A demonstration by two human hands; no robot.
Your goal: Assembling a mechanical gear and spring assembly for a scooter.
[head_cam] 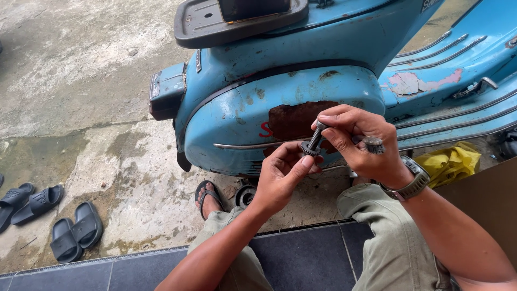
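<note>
Pinching toothed gear [310,147]: left hand [283,175]; right hand [362,145] grips bolt [316,136], brush [374,144]; scooter panel [242,116] close behind.

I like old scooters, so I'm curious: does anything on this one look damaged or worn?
Yes. The blue scooter's side panel has a large rusty patch where paint is gone, just behind the hands. Further right, paint is peeling on the floorboard area, showing pinkish undercoat. Small chips dot the panel too.

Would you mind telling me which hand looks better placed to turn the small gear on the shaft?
Probably the left. The left hand already pinches the small gear between its fingertips. The right hand grips the shaft near its top and also carries a wire brush, so it seems better suited to steadying.
</note>
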